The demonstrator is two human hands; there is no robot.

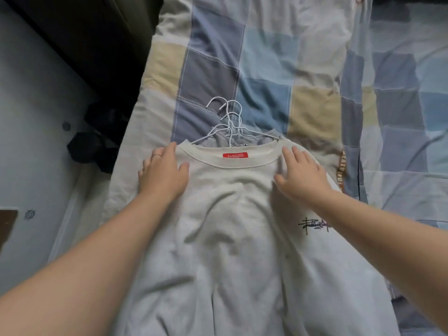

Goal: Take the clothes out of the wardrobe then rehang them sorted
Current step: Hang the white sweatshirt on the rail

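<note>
Floor (36, 117) at far left, with dark objects (97, 146) beside the bed (400, 69), which wears a patchwork cover in blue, grey and tan. Left hand (162, 173), a ring on one finger, lies flat on the left shoulder of a pale grey sweatshirt (230, 238), fingers (169, 151) spread and gripping nothing. The sweatshirt lies front-up on the bed atop other garments, out of the wardrobe and not yet rehung. White wire hangers (230, 122), several stacked, protrude from the collar, hooks pointing away from the person. Red neck label (235, 155) carries white lettering, too blurred to read with certainty. Right hand (300, 173) rests open on the right shoulder, fingers extended, nothing held. A dark scribbled chest print (314, 224) is illegible. Judged soft, light and limp, the sweatshirt would sag if lifted by cloth alone; the hanger hooks appear the surest hold.
</note>
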